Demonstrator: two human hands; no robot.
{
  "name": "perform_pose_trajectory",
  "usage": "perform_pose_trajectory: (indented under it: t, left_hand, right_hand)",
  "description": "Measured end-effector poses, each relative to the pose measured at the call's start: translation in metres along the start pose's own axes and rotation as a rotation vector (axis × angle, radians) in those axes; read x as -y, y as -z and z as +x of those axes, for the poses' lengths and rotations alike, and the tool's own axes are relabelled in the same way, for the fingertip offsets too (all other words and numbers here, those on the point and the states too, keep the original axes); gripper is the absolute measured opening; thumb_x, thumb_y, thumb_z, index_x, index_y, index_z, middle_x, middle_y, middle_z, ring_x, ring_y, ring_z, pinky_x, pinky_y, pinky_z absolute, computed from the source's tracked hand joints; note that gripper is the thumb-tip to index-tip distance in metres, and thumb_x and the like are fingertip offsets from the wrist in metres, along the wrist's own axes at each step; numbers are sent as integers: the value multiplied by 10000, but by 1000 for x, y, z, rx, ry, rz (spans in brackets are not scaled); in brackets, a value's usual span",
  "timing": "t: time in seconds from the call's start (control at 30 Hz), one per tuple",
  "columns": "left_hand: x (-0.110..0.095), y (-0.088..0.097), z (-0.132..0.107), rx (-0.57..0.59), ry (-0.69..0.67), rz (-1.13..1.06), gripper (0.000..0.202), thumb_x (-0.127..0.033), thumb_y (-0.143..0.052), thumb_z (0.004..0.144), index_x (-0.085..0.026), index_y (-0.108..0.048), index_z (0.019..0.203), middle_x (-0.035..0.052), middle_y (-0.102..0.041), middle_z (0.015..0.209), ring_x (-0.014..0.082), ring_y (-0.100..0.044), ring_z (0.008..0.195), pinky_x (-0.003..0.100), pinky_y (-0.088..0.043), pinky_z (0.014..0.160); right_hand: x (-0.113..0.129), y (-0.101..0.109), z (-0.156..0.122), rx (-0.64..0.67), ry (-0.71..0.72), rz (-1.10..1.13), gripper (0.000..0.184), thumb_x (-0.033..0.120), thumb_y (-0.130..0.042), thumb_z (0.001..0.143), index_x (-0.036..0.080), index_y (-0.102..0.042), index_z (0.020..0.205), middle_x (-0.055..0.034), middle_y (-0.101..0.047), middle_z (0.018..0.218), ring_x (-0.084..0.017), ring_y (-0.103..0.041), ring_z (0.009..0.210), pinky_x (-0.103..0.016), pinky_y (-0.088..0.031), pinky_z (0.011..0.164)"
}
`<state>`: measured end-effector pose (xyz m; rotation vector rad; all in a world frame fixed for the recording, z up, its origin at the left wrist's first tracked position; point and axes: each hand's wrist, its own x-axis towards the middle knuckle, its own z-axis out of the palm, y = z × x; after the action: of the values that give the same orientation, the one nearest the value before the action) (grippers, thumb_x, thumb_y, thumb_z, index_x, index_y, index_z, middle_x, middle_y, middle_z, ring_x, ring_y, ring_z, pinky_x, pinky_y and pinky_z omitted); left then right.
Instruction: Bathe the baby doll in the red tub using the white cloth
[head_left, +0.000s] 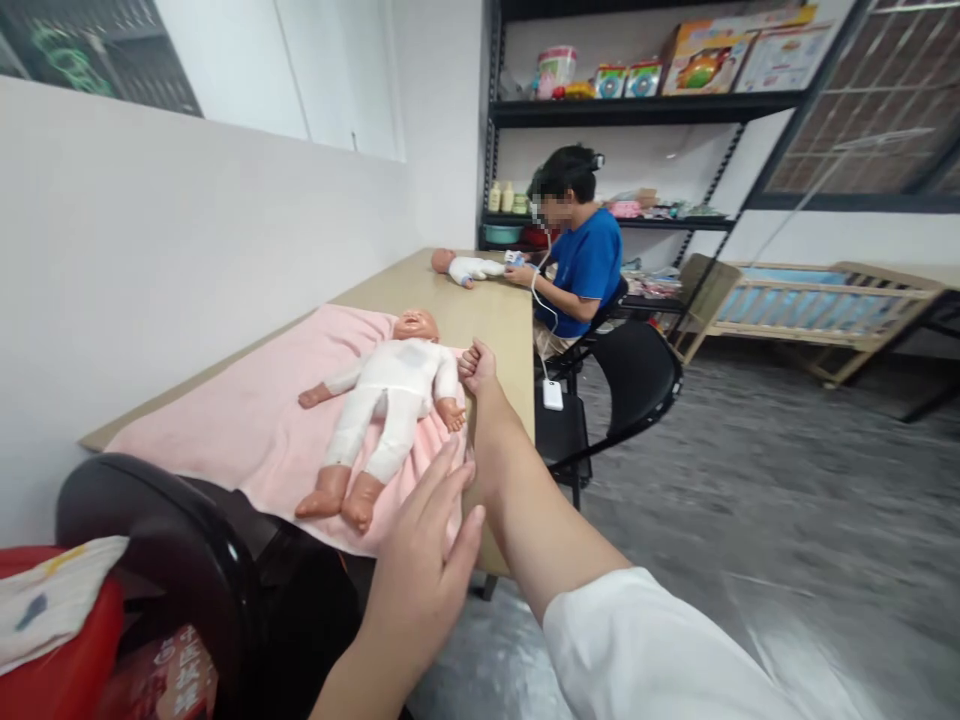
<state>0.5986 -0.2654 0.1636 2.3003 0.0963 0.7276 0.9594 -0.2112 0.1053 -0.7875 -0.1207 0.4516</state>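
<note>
A baby doll [401,375] with a white cloth body lies on its back on a pink towel [247,410], its head toward the far end of the table. My right hand [478,366] is closed at the towel's right edge, beside the doll's shoulder, and seems to pinch the cloth there; the fingertips are partly hidden. Nearer to me, my left hand [427,540] is open, fingers stretched out over the towel's near right corner by the doll's feet. Whether it touches the towel I cannot tell.
Across the table [502,400] a person in a blue shirt [592,265] handles a second doll [472,268]. Black folding chairs [637,380] stand at the right and near left. A red container [75,650] with a printed cloth [60,600], shelves [645,110] and a wooden crib [810,310] surround.
</note>
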Motion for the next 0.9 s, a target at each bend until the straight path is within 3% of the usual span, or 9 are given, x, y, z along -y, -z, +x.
perform_pose_trajectory:
  t: [0.1,0.23,0.3,0.4,0.53,0.6,0.7,0.8,0.9]
  left_hand:
    - [34,24,-5,-55,186,161,408,-358,-463,1022,-223,-610,1378,120,-425,1641,308,-377,1527,545,-395,1212]
    - [73,47,-11,-104,427,348,436,-408,-467,985,-201,-625,1335,153,-385,1642,348,-324,1544,568,-352,1226]
    - [87,51,-13,-101,482,402,451,-424,-502,957,-208,-625,1334,151,-400,1625,355,-350,1526,550,-374,1215]
    - [100,49,-13,-35,451,525,405,-404,-518,946,-240,-643,1295,136,-526,1512,354,-440,1461,525,-426,1176]
    - [98,43,-9,96,361,643,235,-269,-549,912,-307,-737,1048,91,-660,1335,376,-456,1427,546,-392,1180]
    - [91,41,-4,135,404,741,226,-264,-533,924,-292,-744,1003,104,-654,1333,396,-511,1354,542,-462,1093]
    - [82,38,7,127,488,836,265,-324,-491,973,-234,-716,1081,146,-591,1421,370,-598,1234,478,-533,964]
    - [80,39,19,171,495,833,314,-329,-478,982,-174,-684,1163,205,-462,1563,368,-590,1276,491,-499,1015]
    - [80,44,30,260,555,784,357,-347,-484,967,-167,-663,1218,224,-391,1607,385,-577,1301,522,-495,1006]
  right_hand:
    - [-8,-13,23,-31,52,85,366,421,-418,1009,256,-403,682,55,-428,552,-122,-445,503,-209,-427,462]
    - [-15,-30,53,-11,42,118,391,538,-382,1026,231,-564,865,-32,-649,835,-161,-645,823,-265,-564,684]
    - [-18,-35,63,61,-15,87,466,612,-392,1012,206,-607,934,-85,-690,928,-210,-670,915,-340,-593,745]
    - [-25,-35,72,166,-106,18,523,626,-359,1020,179,-624,961,-126,-719,949,-249,-688,912,-405,-606,761]
    - [-33,-31,82,222,-133,-74,498,567,-362,1048,168,-645,954,-105,-733,912,-223,-703,866,-397,-600,802]
    - [-34,-32,85,230,-108,-130,519,571,-369,1051,160,-666,941,-101,-739,899,-217,-706,855,-390,-597,810]
    - [-34,-35,88,210,-60,-195,484,543,-435,1048,140,-682,947,-97,-739,904,-210,-705,850,-384,-597,786]
    - [-34,-37,87,181,14,-270,369,473,-567,1018,134,-677,1113,-86,-715,1062,-194,-694,925,-394,-604,838]
    - [-33,-35,84,139,121,-367,373,423,-624,994,158,-640,1256,-100,-662,1223,-218,-670,1030,-439,-603,898]
